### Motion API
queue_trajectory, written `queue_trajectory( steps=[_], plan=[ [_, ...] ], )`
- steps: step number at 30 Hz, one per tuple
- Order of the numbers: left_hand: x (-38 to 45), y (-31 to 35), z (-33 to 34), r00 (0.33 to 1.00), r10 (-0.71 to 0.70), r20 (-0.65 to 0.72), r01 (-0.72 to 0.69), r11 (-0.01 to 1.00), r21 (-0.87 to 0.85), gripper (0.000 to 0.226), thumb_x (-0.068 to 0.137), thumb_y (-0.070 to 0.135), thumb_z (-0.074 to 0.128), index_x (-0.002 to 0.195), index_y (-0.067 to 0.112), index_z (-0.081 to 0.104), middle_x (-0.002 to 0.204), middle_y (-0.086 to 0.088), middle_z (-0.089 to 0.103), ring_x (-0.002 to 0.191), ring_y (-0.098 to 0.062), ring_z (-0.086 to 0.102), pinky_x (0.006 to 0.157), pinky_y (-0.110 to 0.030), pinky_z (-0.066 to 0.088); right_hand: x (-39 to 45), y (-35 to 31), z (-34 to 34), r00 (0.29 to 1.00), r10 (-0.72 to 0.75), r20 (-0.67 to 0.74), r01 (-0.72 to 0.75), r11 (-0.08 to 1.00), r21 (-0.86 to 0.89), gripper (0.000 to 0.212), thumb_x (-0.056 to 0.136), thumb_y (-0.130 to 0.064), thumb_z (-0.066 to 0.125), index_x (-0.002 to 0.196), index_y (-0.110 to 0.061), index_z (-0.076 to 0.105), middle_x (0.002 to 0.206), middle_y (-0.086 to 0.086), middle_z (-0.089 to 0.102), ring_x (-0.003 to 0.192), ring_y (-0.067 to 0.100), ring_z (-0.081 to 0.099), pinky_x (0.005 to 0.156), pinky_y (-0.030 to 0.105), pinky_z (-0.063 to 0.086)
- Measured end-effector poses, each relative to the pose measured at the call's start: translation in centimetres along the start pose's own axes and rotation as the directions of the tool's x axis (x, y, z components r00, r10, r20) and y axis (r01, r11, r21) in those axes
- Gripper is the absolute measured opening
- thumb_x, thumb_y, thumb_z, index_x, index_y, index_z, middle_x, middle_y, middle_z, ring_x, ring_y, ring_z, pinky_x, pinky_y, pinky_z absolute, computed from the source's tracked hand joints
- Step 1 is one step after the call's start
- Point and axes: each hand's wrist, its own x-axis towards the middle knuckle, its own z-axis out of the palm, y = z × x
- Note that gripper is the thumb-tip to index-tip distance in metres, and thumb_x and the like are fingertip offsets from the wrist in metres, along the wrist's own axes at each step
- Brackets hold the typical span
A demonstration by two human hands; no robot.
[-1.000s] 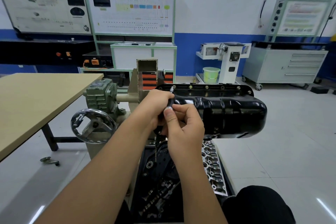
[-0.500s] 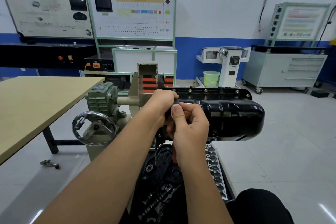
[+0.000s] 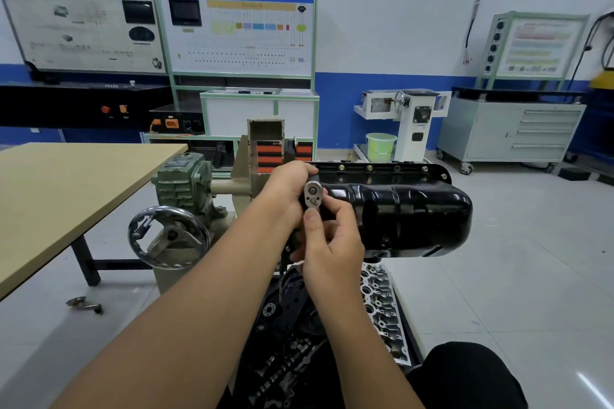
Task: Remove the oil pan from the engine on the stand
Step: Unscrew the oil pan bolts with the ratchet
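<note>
From the head view, the left hand (image 3: 288, 188) is curled tight around the upper end of a ratchet (image 3: 313, 196) at the near left corner of the black oil pan (image 3: 412, 209). The right hand (image 3: 332, 242) grips the ratchet handle below its silver head, thumb pressed just under it (the handle itself is mostly hidden). The oil pan sits uppermost on the inverted engine (image 3: 378, 302), held on the stand (image 3: 186, 183), beside a wooden surface (image 3: 66, 189).

Both forearms are reaching toward frame centre; the left hand (image 3: 288, 188) and right hand (image 3: 332, 244) are gripping with curled fingers (image 3: 345, 209).
</note>
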Motion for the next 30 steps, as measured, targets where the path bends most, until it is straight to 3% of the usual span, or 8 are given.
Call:
queue_trajectory(
  steps=[6, 10, 12, 14, 16, 20, 24, 30],
  plan=[
    [0.3, -1.4, 1.3, 0.997, 0.072, -0.006, -0.072, 0.983, -0.168, 0.004, 0.099, 0.016, 0.057, 0.102, 0.014, 0.057, 0.075, -0.009, 0.062, 0.044, -0.016, 0.061, 0.047, -0.027, 0.051, -0.1, 1.2, -4.2, 0.949, 0.305, 0.078, -0.310, 0.949, 0.061, 0.058, 0.081, -0.075, 0.068, 0.074, -0.018, 0.065, 0.065, 0.004, 0.063, 0.052, 0.017, 0.050, 0.048, 0.031, 0.039],
    [0.7, -2.5, 1.1, 0.986, 0.168, 0.004, -0.166, 0.978, -0.125, 0.014, 0.100, 0.015, 0.054, 0.100, 0.024, 0.065, 0.084, -0.005, 0.065, 0.058, -0.019, 0.064, 0.051, -0.028, 0.052, 0.1, 1.7, -5.4, 0.833, 0.519, 0.193, -0.549, 0.728, 0.411, 0.040, 0.068, -0.049, 0.089, 0.072, -0.018, 0.064, 0.071, 0.010, 0.061, 0.049, 0.014, 0.042, 0.043, 0.023, 0.030],
    [0.8, -2.3, 0.7, 0.951, 0.309, -0.017, -0.303, 0.940, 0.156, 0.022, 0.099, 0.016, 0.053, 0.098, 0.025, 0.072, 0.083, 0.000, 0.067, 0.064, -0.017, 0.063, 0.058, -0.027, 0.051, 0.0, 2.1, -5.0, 0.827, 0.533, 0.180, -0.540, 0.662, 0.519, 0.041, 0.065, -0.042, 0.091, 0.075, -0.017, 0.061, 0.070, 0.008, 0.060, 0.048, 0.013, 0.038, 0.044, 0.023, 0.027],
    [0.9, -1.7, -0.5, 0.800, 0.600, -0.002, -0.501, 0.670, 0.548, 0.021, 0.098, 0.029, 0.056, 0.097, 0.027, 0.076, 0.092, 0.005, 0.068, 0.080, -0.010, 0.064, 0.071, -0.028, 0.051, 0.0, 2.4, -4.4, 0.852, 0.506, 0.136, -0.485, 0.664, 0.570, 0.042, 0.063, -0.041, 0.091, 0.072, -0.018, 0.057, 0.068, 0.008, 0.058, 0.047, 0.012, 0.034, 0.044, 0.023, 0.022],
    [-0.2, -1.2, -1.7, 0.610, 0.755, 0.240, -0.731, 0.419, 0.539, 0.029, 0.096, 0.047, 0.056, 0.092, 0.027, 0.076, 0.100, 0.000, 0.065, 0.091, -0.007, 0.062, 0.082, -0.037, 0.053, 0.2, 2.5, -4.0, 0.887, 0.452, 0.092, -0.428, 0.732, 0.530, 0.041, 0.066, -0.045, 0.090, 0.065, -0.019, 0.059, 0.067, 0.008, 0.056, 0.044, 0.013, 0.031, 0.042, 0.023, 0.022],
    [-1.7, -1.3, -2.2, 0.449, 0.617, 0.646, -0.855, 0.086, 0.512, 0.044, 0.095, 0.050, 0.059, 0.064, 0.019, 0.060, 0.068, 0.000, 0.057, 0.071, -0.019, 0.056, 0.068, -0.042, 0.050, 0.5, 2.4, -2.3, 0.960, 0.272, 0.068, -0.280, 0.930, 0.236, 0.056, 0.089, -0.065, 0.064, 0.069, -0.014, 0.068, 0.058, 0.004, 0.053, 0.045, 0.011, 0.037, 0.042, 0.022, 0.029],
    [-0.9, -1.8, -2.6, 0.381, 0.708, 0.595, -0.896, 0.125, 0.425, 0.045, 0.098, 0.019, 0.066, 0.058, 0.008, 0.048, 0.059, 0.002, 0.044, 0.059, -0.014, 0.041, 0.068, -0.046, 0.046, 0.4, 3.1, -1.6, 0.984, 0.107, 0.144, -0.108, 0.994, -0.005, 0.075, 0.087, -0.085, 0.045, 0.064, -0.014, 0.049, 0.056, -0.003, 0.039, 0.053, 0.013, 0.033, 0.050, 0.030, 0.026],
    [-0.9, -3.0, -1.6, 0.370, 0.804, 0.465, -0.919, 0.245, 0.308, 0.042, 0.096, 0.021, 0.059, 0.057, 0.014, 0.045, 0.058, -0.010, 0.045, 0.056, -0.021, 0.041, 0.055, -0.036, 0.038, 2.1, 2.4, -3.4, 0.967, 0.087, 0.238, -0.037, 0.977, -0.208, 0.075, 0.078, -0.097, 0.033, 0.054, -0.026, 0.037, 0.049, -0.010, 0.033, 0.047, 0.011, 0.029, 0.048, 0.031, 0.024]
  ],
)
